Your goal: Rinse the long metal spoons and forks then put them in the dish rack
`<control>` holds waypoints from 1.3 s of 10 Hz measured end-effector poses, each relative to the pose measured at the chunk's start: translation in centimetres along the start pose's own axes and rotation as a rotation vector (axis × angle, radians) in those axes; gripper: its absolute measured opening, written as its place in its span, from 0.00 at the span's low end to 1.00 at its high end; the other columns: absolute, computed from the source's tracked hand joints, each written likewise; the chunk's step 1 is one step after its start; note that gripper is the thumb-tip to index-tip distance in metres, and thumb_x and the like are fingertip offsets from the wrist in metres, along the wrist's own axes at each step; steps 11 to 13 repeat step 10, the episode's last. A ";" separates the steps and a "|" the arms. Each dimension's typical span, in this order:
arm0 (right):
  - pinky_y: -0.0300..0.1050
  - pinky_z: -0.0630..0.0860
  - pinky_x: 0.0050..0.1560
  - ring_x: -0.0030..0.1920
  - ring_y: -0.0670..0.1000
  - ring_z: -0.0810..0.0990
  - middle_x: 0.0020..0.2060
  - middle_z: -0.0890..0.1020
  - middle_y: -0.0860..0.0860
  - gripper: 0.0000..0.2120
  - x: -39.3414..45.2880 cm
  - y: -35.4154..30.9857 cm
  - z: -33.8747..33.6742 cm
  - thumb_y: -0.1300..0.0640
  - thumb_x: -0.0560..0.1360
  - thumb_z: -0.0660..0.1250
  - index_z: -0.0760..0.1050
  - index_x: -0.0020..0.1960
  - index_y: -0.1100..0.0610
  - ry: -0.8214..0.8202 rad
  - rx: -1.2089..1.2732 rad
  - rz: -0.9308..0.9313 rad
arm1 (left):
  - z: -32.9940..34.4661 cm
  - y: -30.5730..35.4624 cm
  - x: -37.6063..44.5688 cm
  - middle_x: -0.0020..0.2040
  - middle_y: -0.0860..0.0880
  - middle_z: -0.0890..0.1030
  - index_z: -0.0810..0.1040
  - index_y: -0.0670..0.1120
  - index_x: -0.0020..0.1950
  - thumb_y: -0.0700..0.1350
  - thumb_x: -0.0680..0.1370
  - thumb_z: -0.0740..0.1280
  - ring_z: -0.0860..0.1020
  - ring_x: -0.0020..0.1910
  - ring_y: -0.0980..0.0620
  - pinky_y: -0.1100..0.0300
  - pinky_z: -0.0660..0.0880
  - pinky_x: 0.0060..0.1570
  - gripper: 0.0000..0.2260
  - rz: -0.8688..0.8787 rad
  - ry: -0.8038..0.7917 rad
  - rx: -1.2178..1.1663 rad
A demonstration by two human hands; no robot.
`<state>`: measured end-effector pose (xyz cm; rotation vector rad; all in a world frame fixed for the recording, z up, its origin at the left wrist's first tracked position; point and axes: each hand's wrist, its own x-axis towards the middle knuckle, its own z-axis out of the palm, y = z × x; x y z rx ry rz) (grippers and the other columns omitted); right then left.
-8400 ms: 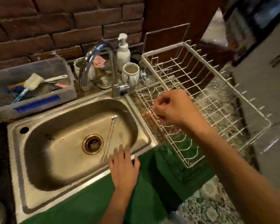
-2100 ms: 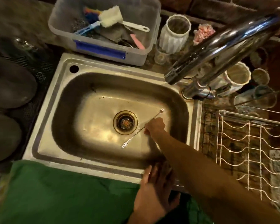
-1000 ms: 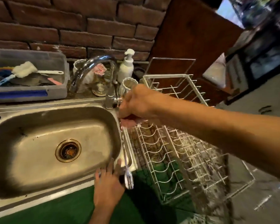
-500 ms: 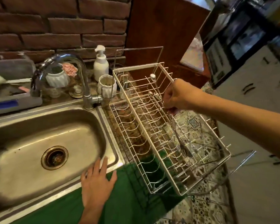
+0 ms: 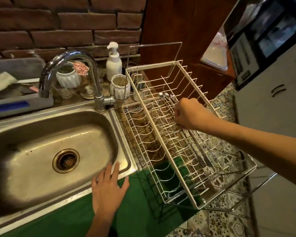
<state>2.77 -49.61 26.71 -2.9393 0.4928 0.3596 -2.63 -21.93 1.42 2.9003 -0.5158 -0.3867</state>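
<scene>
The white wire dish rack [image 5: 151, 66] stands right of the steel sink [image 5: 32, 177]. Several long metal spoons and forks [image 5: 197, 151] lie lengthwise in its right half, with three small bowl ends [image 5: 167, 96] at the far end and fork tines near the front. My right hand [image 5: 190, 115] hovers over their handles with its fingers curled, pinching one long fork just above the wires. My left hand [image 5: 108, 189] rests flat, fingers straight, on the sink's front rim.
A curved chrome faucet [image 5: 72, 55] arches over the sink. Behind it stand a white soap pump bottle [image 5: 114, 64], two white ribbed cups [image 5: 118, 86] and a grey plastic tub [image 5: 15, 103] with brushes. A green cloth [image 5: 67, 219] hangs below the counter's front edge.
My right hand lifted a long fork out of the sink, carried it right over the rack and lowered it among the other utensils. My left hand stayed on the sink rim.
</scene>
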 end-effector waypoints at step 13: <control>0.52 0.84 0.38 0.38 0.55 0.83 0.40 0.83 0.58 0.07 -0.9 0.7 0.7 0.64 0.77 0.68 0.80 0.41 0.64 0.058 0.021 -0.010 | 0.8 -0.3 0.2 0.71 0.46 0.77 0.70 0.51 0.75 0.67 0.78 0.54 0.76 0.67 0.46 0.45 0.67 0.66 0.31 0.040 0.069 0.002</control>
